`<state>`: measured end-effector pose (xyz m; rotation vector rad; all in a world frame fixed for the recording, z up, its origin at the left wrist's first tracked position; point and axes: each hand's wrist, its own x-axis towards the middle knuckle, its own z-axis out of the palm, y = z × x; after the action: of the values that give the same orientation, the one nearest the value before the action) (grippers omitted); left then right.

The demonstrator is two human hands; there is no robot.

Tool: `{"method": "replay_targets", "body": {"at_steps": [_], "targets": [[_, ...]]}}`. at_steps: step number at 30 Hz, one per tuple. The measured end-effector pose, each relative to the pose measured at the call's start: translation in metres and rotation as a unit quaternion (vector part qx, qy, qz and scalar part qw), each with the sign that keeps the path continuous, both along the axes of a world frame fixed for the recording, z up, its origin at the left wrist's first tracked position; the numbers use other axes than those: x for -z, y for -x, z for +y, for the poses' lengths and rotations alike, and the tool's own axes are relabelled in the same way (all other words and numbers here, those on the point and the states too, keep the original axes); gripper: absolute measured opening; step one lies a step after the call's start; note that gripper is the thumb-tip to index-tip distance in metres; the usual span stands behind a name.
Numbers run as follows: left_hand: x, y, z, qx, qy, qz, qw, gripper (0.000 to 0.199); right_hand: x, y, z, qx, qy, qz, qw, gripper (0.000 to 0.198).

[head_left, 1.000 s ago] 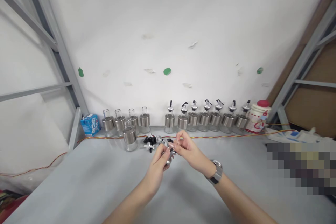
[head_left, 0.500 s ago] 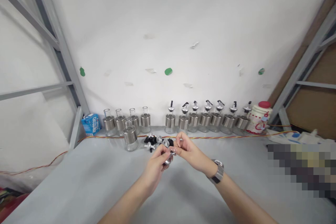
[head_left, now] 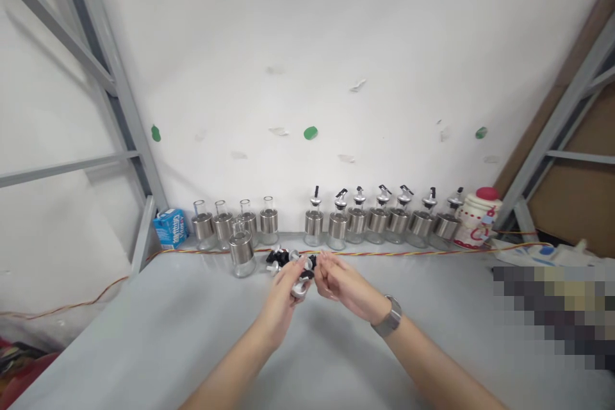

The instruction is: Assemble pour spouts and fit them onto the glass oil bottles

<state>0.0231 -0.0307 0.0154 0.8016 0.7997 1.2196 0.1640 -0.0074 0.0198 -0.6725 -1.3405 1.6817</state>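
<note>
My left hand (head_left: 279,301) is closed round a silver-and-black pour spout (head_left: 300,289), its metal cap facing down toward me. Just to the right, my right hand (head_left: 346,287) has its fingers curled and pinched together; anything inside them is hidden. Behind my hands lies a small pile of loose pour spouts (head_left: 275,257), black and silver, partly covered by my fingers. An open glass bottle (head_left: 241,250) with a steel sleeve stands left of the pile.
Several sleeved bottles without spouts (head_left: 223,225) stand at the back left by a blue carton (head_left: 170,229). Several bottles with spouts (head_left: 379,223) line the wall on the right, beside a red-lidded white jar (head_left: 475,221). A red-yellow wire (head_left: 384,254) crosses the grey table (head_left: 168,333).
The spout in my left hand has turned, showing more of its cap and black part. My right hand has drawn its fingers into a tighter curl. The view has shifted slightly.
</note>
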Motion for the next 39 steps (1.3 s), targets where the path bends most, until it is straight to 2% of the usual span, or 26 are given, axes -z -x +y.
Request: {"method": "replay_targets", "body": {"at_steps": [4, 9, 14, 19, 23, 27, 32, 36, 38, 39], "targets": [[-0.005, 0.005, 0.004, -0.006, 0.041, -0.038, 0.998, 0.025, 0.0, 0.003, 0.0, 0.018, 0.017, 0.019, 0.999, 0.038], [-0.003, 0.01, 0.011, 0.037, 0.07, -0.088, 0.993, 0.021, 0.001, 0.004, 0.002, 0.045, 0.028, 0.008, 0.999, 0.037], [-0.003, 0.01, 0.014, 0.049, 0.046, -0.112, 0.991, 0.025, 0.006, 0.005, 0.003, 0.052, 0.027, 0.009, 0.998, 0.037], [-0.006, 0.009, 0.012, 0.022, 0.031, -0.099, 0.994, 0.024, 0.005, 0.004, 0.004, 0.072, 0.018, -0.003, 0.997, 0.035], [-0.002, 0.005, 0.013, 0.021, 0.009, -0.046, 0.999, 0.037, 0.007, 0.006, 0.004, 0.083, -0.039, -0.052, 0.994, 0.032], [0.013, 0.0, 0.019, 0.003, -0.022, 0.058, 0.998, 0.05, 0.013, 0.011, 0.001, 0.088, -0.118, -0.12, 0.982, 0.034], [0.026, -0.001, 0.026, 0.024, -0.097, 0.144, 0.985, 0.059, 0.015, 0.013, -0.002, 0.151, -0.144, -0.118, 0.971, 0.021], [0.015, 0.004, 0.02, 0.043, -0.144, 0.16, 0.975, 0.055, 0.015, 0.011, 0.003, 0.166, -0.122, -0.074, 0.976, 0.025], [0.005, 0.009, 0.016, -0.009, -0.18, 0.213, 0.96, 0.049, 0.016, 0.009, 0.007, 0.183, -0.103, -0.049, 0.976, 0.028], [0.0, 0.013, 0.014, -0.067, -0.21, 0.261, 0.94, 0.046, 0.016, 0.008, 0.008, 0.193, -0.091, -0.035, 0.976, 0.03]]}}
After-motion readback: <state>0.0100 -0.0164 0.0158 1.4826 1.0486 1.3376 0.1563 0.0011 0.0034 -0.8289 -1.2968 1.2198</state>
